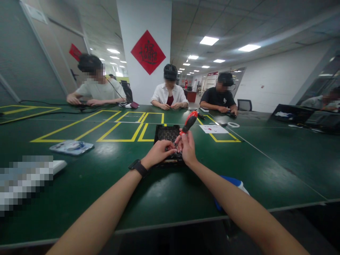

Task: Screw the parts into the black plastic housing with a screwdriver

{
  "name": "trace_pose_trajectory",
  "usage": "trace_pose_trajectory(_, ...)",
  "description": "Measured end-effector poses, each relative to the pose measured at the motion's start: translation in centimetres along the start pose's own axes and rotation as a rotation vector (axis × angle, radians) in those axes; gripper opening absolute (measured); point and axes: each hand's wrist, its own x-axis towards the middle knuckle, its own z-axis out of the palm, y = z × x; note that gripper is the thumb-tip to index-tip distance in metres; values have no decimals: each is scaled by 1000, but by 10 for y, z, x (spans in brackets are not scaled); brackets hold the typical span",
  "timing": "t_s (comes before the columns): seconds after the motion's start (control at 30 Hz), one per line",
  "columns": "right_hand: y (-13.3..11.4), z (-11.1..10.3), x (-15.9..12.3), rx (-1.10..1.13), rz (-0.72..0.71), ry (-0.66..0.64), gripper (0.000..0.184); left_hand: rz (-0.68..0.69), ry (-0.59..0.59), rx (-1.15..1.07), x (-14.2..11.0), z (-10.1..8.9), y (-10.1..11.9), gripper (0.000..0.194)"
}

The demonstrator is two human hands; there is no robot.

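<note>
In the head view, a screwdriver with a black and red handle leans up and to the right, its shaft pointing down toward a black plastic crate. The fingers of my right hand are closed round it just below the handle. My left hand, with a dark band on its wrist, is pinched near the lower end of the shaft; what sits between its fingertips is too small to make out. Both hands are over the crate and hide much of its inside.
A phone lies to the left, beyond a blurred white object. Beneath my right forearm is a blue and white object. A paper card and a white ring lie farther right. Several people sit across the green table.
</note>
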Motion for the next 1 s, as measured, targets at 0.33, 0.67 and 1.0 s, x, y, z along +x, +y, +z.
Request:
trace_pose_trajectory(0.33, 0, 0, 0, -19, 9, -1, 26, -29, -9, -6, -2, -1, 3, 18)
trace_pose_trajectory(0.67, -1, 0, 0, -22, 34, -29, 30, 2, -74, -149, -1, -2, 5, 16)
trace_pose_trajectory(1.0, -4, -1, 1, -28, 53, -35, 30, -44, -129, -265, 0, 0, -1, 22)
